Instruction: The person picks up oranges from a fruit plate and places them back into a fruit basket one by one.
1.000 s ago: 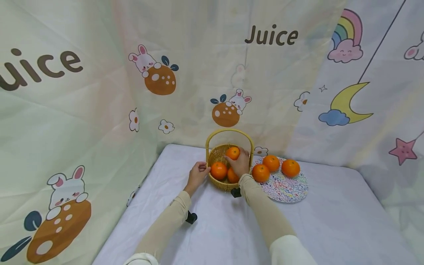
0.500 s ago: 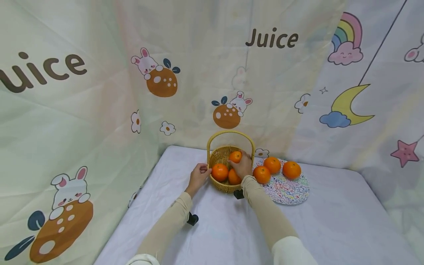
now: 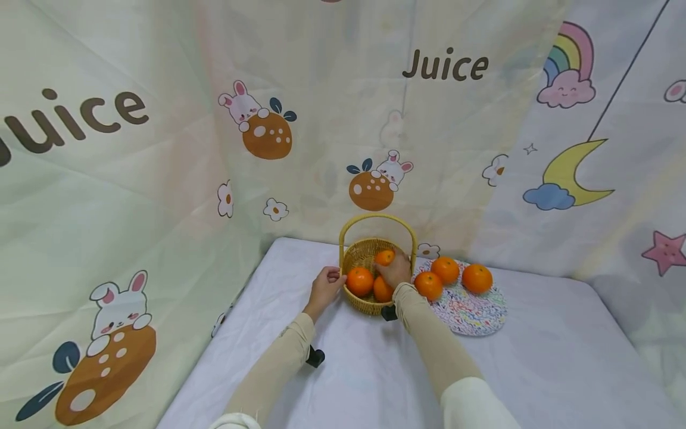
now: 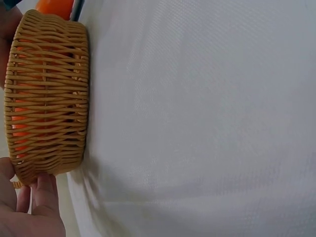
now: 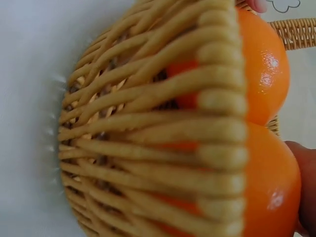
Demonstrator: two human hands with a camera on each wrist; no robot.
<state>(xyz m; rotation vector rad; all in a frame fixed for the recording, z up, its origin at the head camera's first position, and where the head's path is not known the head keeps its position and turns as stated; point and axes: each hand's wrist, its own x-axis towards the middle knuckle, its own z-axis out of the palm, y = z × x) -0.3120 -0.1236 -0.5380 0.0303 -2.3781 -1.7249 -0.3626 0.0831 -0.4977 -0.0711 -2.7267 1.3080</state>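
Near the far edge of the bench [image 3: 364, 375], the right hand [image 3: 395, 271] partly hides two oranges [image 3: 384, 258] in the basket [image 3: 365, 305], which the right wrist view cuts off.

Right of the left hand [image 3: 324, 291], a basket [image 3: 368, 306] with three oranges [image 3: 359, 281]; right of the right hand [image 3: 397, 270], three more [image 3: 445, 270] on a plate [image 3: 471, 313].

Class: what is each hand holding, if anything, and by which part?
Left hand: the round tan wicker basket, by its upper left side. Right hand: a round orange fruit inside it, by its near and right sides.
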